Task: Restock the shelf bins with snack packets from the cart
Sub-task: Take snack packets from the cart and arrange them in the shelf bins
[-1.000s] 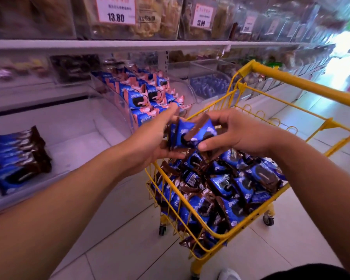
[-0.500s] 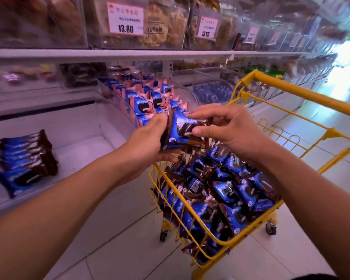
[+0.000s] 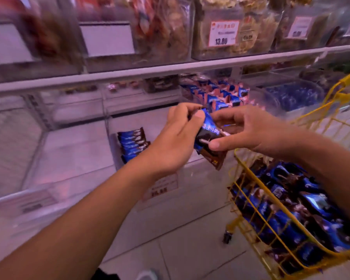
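Snack packets (image 3: 209,138) between both hands, above cart rim (image 3: 251,174)

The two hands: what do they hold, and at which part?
Both hold a small stack of blue-and-brown snack packets: the left hand grips its upper end, the right hand pinches its right side.

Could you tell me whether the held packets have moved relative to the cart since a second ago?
Yes: the packets went from over the cart leftward toward the shelf.

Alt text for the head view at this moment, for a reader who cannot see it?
Both hands, left hand and right hand, grip a small stack of blue snack packets in front of clear shelf bins. A yellow cart of matching packets stands at right.
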